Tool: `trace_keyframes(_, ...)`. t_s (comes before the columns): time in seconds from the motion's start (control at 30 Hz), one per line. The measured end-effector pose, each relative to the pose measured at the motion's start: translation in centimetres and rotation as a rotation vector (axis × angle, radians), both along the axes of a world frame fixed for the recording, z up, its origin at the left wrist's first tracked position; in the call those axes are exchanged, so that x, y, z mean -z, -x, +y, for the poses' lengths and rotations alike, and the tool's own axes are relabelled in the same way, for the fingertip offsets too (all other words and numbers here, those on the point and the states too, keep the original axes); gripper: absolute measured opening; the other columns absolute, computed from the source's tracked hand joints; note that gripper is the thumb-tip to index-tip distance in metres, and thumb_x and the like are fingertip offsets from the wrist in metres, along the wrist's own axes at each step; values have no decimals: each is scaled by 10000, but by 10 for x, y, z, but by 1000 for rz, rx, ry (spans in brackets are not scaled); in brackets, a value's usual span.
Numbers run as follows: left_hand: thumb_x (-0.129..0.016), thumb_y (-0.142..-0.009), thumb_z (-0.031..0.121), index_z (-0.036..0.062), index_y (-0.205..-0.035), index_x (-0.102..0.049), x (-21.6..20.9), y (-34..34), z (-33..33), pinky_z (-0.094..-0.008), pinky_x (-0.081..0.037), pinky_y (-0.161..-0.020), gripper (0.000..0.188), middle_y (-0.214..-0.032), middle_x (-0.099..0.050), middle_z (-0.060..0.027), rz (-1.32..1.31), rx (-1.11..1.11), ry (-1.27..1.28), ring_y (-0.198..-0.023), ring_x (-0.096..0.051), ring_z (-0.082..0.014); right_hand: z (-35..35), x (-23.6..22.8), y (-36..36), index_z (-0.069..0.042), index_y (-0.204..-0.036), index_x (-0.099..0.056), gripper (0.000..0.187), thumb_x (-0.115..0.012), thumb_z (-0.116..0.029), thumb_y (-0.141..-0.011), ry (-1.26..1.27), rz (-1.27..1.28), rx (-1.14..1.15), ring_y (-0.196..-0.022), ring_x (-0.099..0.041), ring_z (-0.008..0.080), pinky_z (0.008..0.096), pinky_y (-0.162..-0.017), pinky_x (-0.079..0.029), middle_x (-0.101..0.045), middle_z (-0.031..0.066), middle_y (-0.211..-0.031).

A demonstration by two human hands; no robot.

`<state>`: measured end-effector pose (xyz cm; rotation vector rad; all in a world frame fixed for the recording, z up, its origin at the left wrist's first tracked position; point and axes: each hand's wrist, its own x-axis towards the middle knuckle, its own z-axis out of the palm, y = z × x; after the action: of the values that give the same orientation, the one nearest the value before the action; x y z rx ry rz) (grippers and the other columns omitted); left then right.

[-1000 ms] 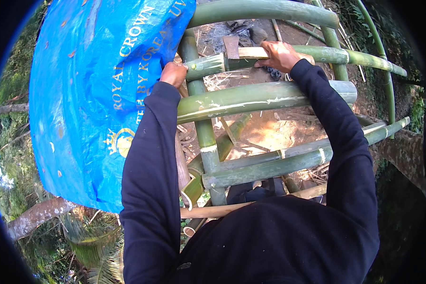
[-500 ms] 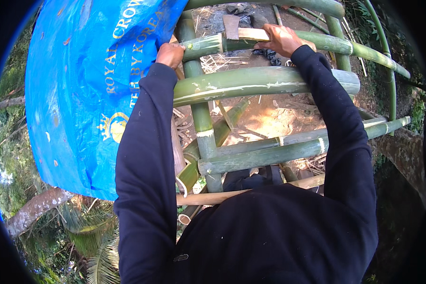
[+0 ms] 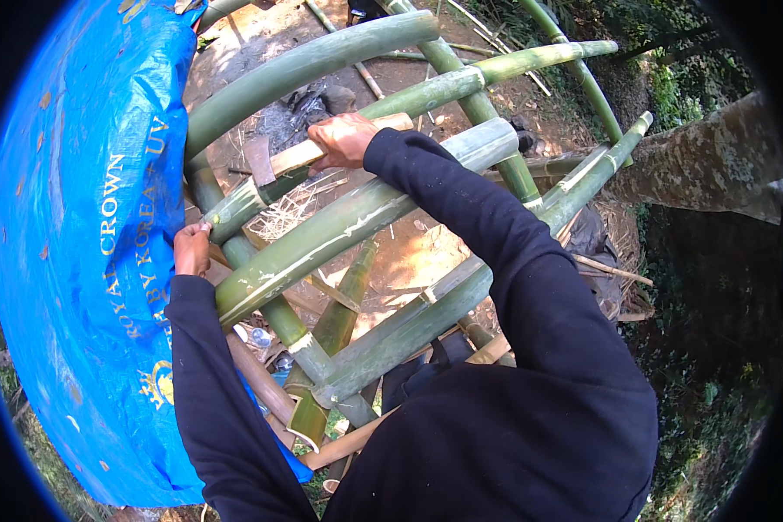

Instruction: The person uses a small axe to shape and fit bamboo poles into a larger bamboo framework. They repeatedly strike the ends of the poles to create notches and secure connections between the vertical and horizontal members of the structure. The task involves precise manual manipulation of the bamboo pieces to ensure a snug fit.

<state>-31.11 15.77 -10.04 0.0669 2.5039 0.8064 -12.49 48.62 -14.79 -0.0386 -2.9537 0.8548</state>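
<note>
My right hand [image 3: 344, 139] is wrapped round the pale wooden handle of a hatchet [image 3: 297, 157]. Its flat, dull metal head lies against a green bamboo pole [image 3: 235, 209], close to the pole's cut left end. At that end my left hand [image 3: 191, 248] is closed, thumb and fingertips pinched together against the bamboo. Whatever small thing may be between those fingers is too small to make out. The pole rests across an upright bamboo post [image 3: 283, 317]. A thicker bamboo pole [image 3: 348, 230] crosses the same post nearer to me, beneath my right forearm.
Blue tarpaulin [image 3: 70, 261] hangs along the left side. Another thick bamboo pole [image 3: 309, 74] runs across the far side, and a lower one [image 3: 409, 335] sits near my body. Split bamboo [image 3: 332, 339] leans below. A tree trunk [image 3: 696, 161] stands at right; shavings litter the ground.
The view has turned, so the bamboo frame now slants up to the right. Both hands keep their places, the right one still round the hatchet and the left at the pole's end.
</note>
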Motion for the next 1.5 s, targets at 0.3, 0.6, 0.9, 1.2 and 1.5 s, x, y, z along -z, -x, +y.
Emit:
trace_keyframes(0.3, -671, -912, 235, 11, -863, -707, 6, 6, -8, -294, -379, -572, 232, -719, -612, -13, 29, 19, -7, -626, -483, -100, -1, 3, 1, -32, -894, -591, 549, -772, -528, -742, 12, 35, 9, -827, -685, 388, 469, -748, -527, -691, 178, -861)
trace_keyframes(0.6, -683, -900, 177, -19, -888, -709, 21, 10, -17, -300, -448, -641, 198, -767, -662, -42, 158, 103, -73, -687, -556, -124, 0, -4, -4, -27, -876, -573, 550, -783, -515, -734, 52, 20, 18, -851, -678, 382, 471, -762, -520, -682, 184, -888)
trace_keyframes(0.9, -703, -837, 133, 21, -940, -736, -7, -45, 8, -389, -505, -835, 156, -923, -715, -181, 607, 262, -40, -885, -679, -300, 6, 27, 3, -41, -898, -569, 536, -772, -511, -741, -11, 168, -6, -813, -677, 384, 480, -720, -529, -671, 186, -841)
trace_keyframes(1.2, -703, -864, 52, -11, -952, -687, -19, -46, 17, -218, -502, -760, 109, -903, -704, -47, 352, 27, -320, -818, -646, -84, -4, 4, 6, -28, -948, -541, 495, -773, -434, -784, -7, -28, 11, -915, -643, 383, 467, -785, -498, -662, 190, -930)
trace_keyframes(1.5, -642, -871, -12, -12, -965, -658, -12, -52, 28, -224, -509, -765, 95, -884, -711, -62, 437, -37, -379, -828, -685, -110, -1, -1, 3, -30, -945, -539, 487, -773, -427, -787, -9, -37, 15, -903, -646, 380, 464, -778, -498, -663, 188, -928)
